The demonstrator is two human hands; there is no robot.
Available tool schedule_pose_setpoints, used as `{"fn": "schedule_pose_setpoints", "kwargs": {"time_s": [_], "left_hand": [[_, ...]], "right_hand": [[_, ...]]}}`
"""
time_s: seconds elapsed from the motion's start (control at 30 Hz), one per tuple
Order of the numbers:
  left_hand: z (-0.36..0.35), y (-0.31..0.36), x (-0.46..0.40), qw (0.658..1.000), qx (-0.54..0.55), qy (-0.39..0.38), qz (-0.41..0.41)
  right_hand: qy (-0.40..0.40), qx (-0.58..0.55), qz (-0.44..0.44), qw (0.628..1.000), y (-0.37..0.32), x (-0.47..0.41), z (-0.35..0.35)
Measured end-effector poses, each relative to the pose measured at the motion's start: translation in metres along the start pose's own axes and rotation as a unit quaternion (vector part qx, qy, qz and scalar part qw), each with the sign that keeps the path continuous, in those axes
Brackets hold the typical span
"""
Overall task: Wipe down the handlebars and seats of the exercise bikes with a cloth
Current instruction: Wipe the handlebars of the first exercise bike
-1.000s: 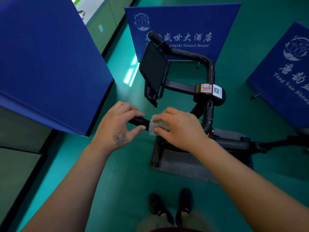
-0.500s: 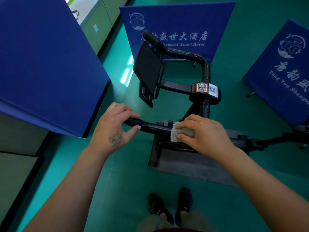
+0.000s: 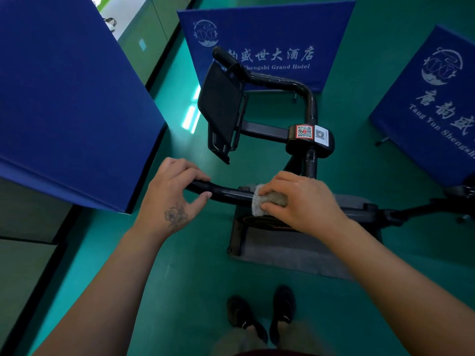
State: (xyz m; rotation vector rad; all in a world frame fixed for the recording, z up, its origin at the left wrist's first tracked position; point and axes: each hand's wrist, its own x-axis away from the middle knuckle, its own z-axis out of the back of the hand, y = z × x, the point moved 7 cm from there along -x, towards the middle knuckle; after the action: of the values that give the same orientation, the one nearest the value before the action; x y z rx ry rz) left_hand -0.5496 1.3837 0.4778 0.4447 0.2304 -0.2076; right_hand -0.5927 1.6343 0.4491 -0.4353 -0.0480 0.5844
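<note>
A person stands over a black exercise bike (image 3: 309, 160) on the green floor (image 3: 180, 278), both bare hands on the near handlebar (image 3: 226, 192). The bar's long axis runs left to right across the view, its free end pointing left and its right part curving up to the central clamp (image 3: 309, 140) with two QR stickers. The left hand (image 3: 174, 191) holds the free end, fingers (image 3: 190, 173) curled over the top and thumb underneath, closed around the bar. The right hand (image 3: 300, 199) presses a grey cloth (image 3: 259, 204) wrapped round the bar, fingers clamped on it; the cloth's left edge shows beyond the fingertips.

Since half a second ago the cloth and right hand have slid right along the bar, toward the stem, baring more of the black tube between the hands; the left hand has kept its grip.

The far handlebar (image 3: 270, 79) and a dark tablet holder (image 3: 221, 109) lie beyond. Blue screens (image 3: 77, 98) stand close on the left, ahead and right, leaving open floor mainly near the shoes (image 3: 259, 317). A grey mat (image 3: 295, 255) lies under the bike's base; the seat is probably out of view.
</note>
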Motion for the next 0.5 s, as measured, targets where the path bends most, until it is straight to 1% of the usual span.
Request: {"fn": "schedule_pose_setpoints", "kwargs": {"time_s": [0.1, 0.17, 0.37, 0.5], "left_hand": [[-0.001, -0.001, -0.001, 1.000, 0.001, 0.002, 0.001], [-0.001, 0.000, -0.001, 1.000, 0.003, 0.004, 0.002], [0.000, 0.003, -0.002, 1.000, 0.002, 0.011, 0.006], [-0.001, 0.003, -0.002, 1.000, -0.001, 0.012, 0.006]], "right_hand": [[-0.002, 0.012, -0.025, 1.000, 0.018, 0.013, 0.007], [-0.009, 0.031, -0.029, 0.999, 0.016, 0.012, 0.008], [-0.015, 0.046, 0.016, 0.999, -0.033, -0.021, -0.006], [-0.012, 0.027, 0.024, 0.999, -0.033, -0.018, -0.009]]}}
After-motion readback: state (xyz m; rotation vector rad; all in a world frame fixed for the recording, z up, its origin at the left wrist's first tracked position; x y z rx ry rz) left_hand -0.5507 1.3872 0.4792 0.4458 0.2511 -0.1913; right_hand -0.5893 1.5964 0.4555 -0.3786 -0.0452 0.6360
